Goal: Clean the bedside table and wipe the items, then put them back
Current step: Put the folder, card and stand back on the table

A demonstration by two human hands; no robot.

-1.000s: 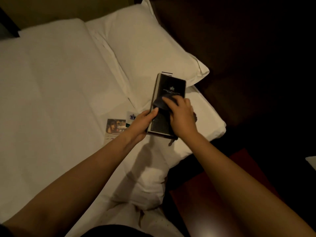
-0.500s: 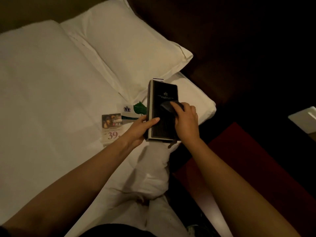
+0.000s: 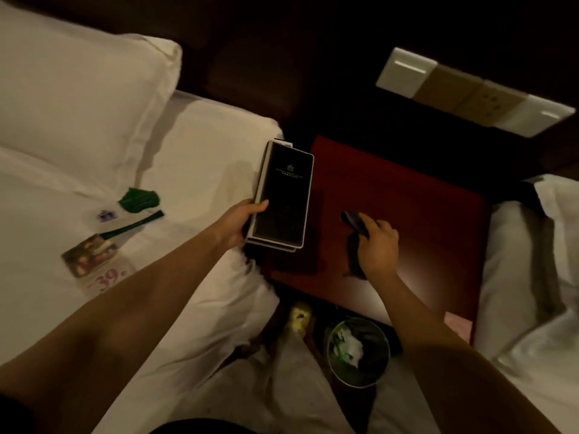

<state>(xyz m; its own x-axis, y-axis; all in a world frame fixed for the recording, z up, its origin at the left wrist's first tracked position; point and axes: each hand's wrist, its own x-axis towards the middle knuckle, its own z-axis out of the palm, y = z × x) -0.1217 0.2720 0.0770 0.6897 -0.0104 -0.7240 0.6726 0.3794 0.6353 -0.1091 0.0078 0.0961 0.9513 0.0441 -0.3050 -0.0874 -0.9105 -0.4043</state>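
My left hand (image 3: 238, 223) grips a black folder (image 3: 283, 195) with a pale rim by its left edge, holding it over the gap between the bed and the dark red bedside table (image 3: 416, 214). My right hand (image 3: 377, 245) is closed on a dark cloth (image 3: 354, 227) and hovers over the middle of the table top. A green-and-white leaflet (image 3: 138, 202) and a printed card (image 3: 89, 256) marked 39 lie on the white bed sheet to the left.
A white pillow (image 3: 75, 98) lies at the upper left. A second bed (image 3: 532, 277) borders the table on the right. A green bin (image 3: 357, 349) with crumpled paper stands on the floor below the table's front edge. Wall switches (image 3: 470, 89) sit behind the table.
The view swung right from the bed to the bedside table. My left hand carried the folder off the bed toward the table. My right hand left the folder with the cloth and moved over the table.
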